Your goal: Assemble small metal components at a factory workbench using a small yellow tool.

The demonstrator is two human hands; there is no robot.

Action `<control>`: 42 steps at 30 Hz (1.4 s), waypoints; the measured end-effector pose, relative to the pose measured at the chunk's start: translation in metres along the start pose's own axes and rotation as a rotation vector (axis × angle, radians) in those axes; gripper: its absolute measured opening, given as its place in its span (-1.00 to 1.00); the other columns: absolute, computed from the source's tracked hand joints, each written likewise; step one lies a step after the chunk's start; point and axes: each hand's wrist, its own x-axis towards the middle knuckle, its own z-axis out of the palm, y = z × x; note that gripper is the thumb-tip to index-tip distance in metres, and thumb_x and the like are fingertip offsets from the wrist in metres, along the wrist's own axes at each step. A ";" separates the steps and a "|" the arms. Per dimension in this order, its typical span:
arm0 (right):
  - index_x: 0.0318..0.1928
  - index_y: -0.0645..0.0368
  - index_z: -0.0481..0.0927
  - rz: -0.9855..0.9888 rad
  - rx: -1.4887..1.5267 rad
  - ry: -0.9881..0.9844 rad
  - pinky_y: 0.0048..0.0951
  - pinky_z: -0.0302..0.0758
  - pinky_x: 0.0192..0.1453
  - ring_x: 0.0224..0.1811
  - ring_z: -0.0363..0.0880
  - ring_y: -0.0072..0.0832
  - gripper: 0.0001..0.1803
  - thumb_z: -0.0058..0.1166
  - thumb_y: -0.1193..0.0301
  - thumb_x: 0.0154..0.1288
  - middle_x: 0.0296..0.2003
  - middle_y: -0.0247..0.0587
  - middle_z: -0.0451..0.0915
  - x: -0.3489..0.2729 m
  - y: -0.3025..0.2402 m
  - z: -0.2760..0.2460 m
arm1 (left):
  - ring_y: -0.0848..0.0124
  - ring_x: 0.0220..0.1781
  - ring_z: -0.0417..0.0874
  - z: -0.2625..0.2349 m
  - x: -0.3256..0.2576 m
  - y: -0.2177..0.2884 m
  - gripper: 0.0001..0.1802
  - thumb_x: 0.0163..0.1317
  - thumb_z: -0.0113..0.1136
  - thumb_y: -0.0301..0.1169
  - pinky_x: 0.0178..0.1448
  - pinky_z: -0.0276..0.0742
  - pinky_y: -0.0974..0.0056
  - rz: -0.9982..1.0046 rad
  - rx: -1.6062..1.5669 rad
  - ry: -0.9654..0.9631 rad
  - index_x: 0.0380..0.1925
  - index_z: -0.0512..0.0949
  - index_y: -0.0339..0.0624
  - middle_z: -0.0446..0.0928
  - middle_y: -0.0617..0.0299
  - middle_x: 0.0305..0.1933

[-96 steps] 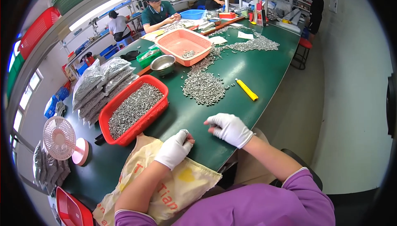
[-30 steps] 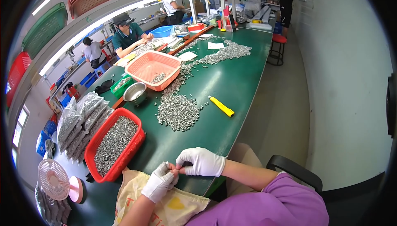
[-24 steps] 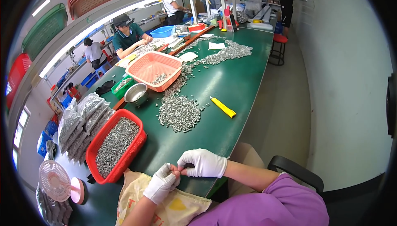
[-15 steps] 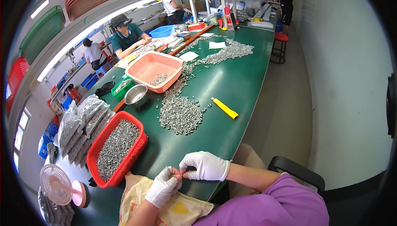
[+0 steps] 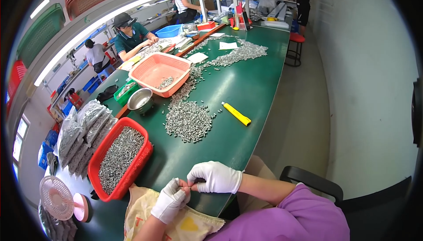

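Note:
Both hands wear white gloves with bare fingertips and meet over the near edge of the green table (image 5: 176, 157). My left hand (image 5: 170, 200) is closed, its thumb and fingers pinched together. My right hand (image 5: 215, 178) is closed too, fingertips touching those of the left. Whatever lies between the fingertips is too small to make out. Beneath my left hand spreads a cream cloth (image 5: 143, 205) with coloured marks. Beyond the hands lies a pile of small silver metal parts (image 5: 188, 122). A red basket (image 5: 144, 153) full of similar parts stands to the left.
A yellow utility knife (image 5: 236, 114) lies right of the pile. Farther back are a steel bowl (image 5: 140, 100), a pink basket (image 5: 145, 71) and a green bin (image 5: 126, 92). Filled plastic bags (image 5: 83, 135) and a pink fan (image 5: 57, 198) stand left. A co-worker (image 5: 130, 38) sits across the table.
The whole view has shifted slightly, so the table's things sit a little farther left. My hands stay pinched together in nearly the same pose.

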 end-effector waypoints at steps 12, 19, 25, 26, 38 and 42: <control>-0.24 0.21 0.62 0.005 -0.025 -0.010 -0.40 0.57 -0.14 -0.28 0.66 -0.35 -0.81 0.27 0.43 0.13 -0.34 -0.14 0.63 -0.002 -0.005 0.002 | 0.63 -0.62 0.19 0.001 -0.005 -0.004 -0.75 0.30 0.21 -0.26 -0.55 0.02 0.51 0.004 -0.021 0.008 -0.21 0.39 -0.12 0.30 0.43 -0.55; -0.23 0.25 0.64 0.104 0.146 0.264 -0.51 0.57 -0.17 -0.31 0.64 -0.53 -0.82 0.30 0.53 0.13 -0.34 -0.18 0.65 -0.005 0.005 0.003 | 0.66 -0.63 0.15 0.001 0.003 0.002 -0.76 0.33 0.15 -0.22 -0.58 -0.02 0.51 0.026 -0.022 -0.010 -0.22 0.36 -0.08 0.26 0.45 -0.56; -0.30 0.10 0.67 0.126 -0.266 0.270 -0.43 0.55 -0.17 -0.30 0.62 -0.38 -0.84 0.32 0.50 0.05 -0.34 -0.24 0.62 -0.001 0.003 0.003 | 0.65 -0.64 0.11 -0.006 0.003 0.000 -0.75 0.33 0.15 -0.22 -0.58 -0.02 0.50 0.029 -0.120 -0.043 -0.21 0.36 -0.09 0.27 0.43 -0.58; -0.31 0.07 0.68 0.066 -0.466 0.218 -0.38 0.54 -0.15 -0.28 0.61 -0.35 -0.86 0.30 0.45 0.05 -0.33 -0.28 0.61 -0.001 0.004 0.003 | 0.65 -0.64 0.11 -0.005 0.003 -0.001 -0.75 0.33 0.15 -0.22 -0.58 -0.02 0.50 0.023 -0.119 -0.041 -0.21 0.36 -0.09 0.27 0.43 -0.58; -0.28 0.04 0.61 -0.347 -0.465 0.209 -0.26 0.49 -0.17 -0.25 0.54 -0.25 -0.74 0.33 0.38 -0.05 -0.33 -0.34 0.57 0.001 -0.008 0.001 | 0.66 -0.60 0.18 -0.001 0.003 -0.001 -0.77 0.36 0.11 -0.23 -0.54 0.06 0.53 0.007 -0.089 0.008 -0.19 0.35 -0.08 0.34 0.40 -0.51; -0.34 0.03 0.61 -0.319 -0.484 0.269 -0.26 0.50 -0.20 -0.28 0.54 -0.26 -0.79 0.33 0.39 -0.04 -0.36 -0.36 0.57 -0.001 0.000 0.003 | 0.66 -0.59 0.20 0.005 0.002 0.002 -0.74 0.36 0.13 -0.18 -0.53 0.07 0.53 -0.018 -0.001 0.014 -0.19 0.36 -0.07 0.35 0.40 -0.49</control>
